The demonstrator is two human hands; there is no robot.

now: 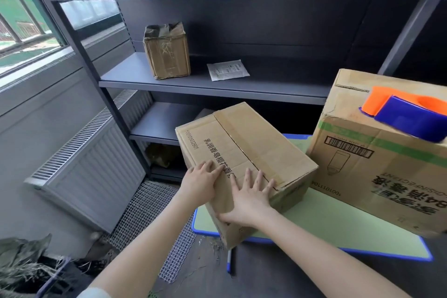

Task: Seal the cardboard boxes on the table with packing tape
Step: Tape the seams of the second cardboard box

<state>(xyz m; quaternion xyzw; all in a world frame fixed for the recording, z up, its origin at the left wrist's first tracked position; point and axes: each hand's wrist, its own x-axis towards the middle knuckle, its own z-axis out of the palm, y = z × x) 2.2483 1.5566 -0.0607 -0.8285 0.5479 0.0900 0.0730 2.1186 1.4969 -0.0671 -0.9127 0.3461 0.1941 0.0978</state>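
A closed cardboard box (246, 143) with tape along its top seam stands on the green table (338, 222), overhanging its left corner. My left hand (200, 182) lies flat against the box's near-left top edge. My right hand (249, 198) presses flat on the near top corner, fingers spread, thumb down the side. A larger cardboard box (377, 167) stands to the right on the table. On its top sits an orange and blue tape dispenser (408, 113).
Grey metal shelving (217, 84) rises behind the table, holding a small worn box (167, 51) and a white packet (227, 70). A radiator (96, 167) lines the left wall below a window. White mesh (154, 215) and debris lie on the floor.
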